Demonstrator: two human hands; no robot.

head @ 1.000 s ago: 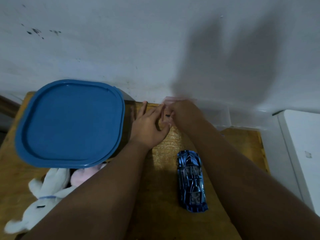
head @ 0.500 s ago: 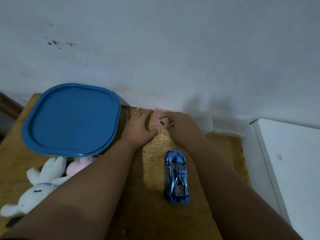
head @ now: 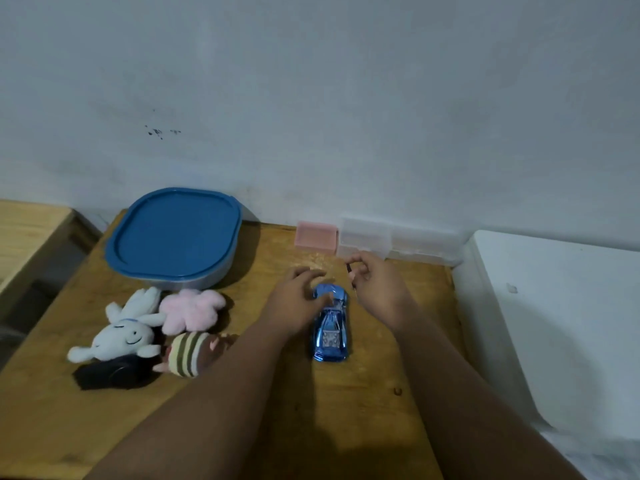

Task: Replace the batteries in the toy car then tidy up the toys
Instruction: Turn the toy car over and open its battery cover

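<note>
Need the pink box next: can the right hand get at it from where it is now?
Probably yes. The right hand pinches a thin dark tool, and bare table lies between it and the pink box by the wall; the tool occupies its fingers, though.

Just left of the right hand's point(head: 377, 289) pinch lies a shiny metallic-blue toy car point(head: 330, 323). Beyond the pinch stand a pink box point(head: 316, 236) and a clear one point(head: 365, 237). Far left: blue lid point(head: 173, 233), white bunny point(head: 121, 332), pink plush point(head: 192, 310), brown-and-cream striped plush point(head: 192, 353).
</note>
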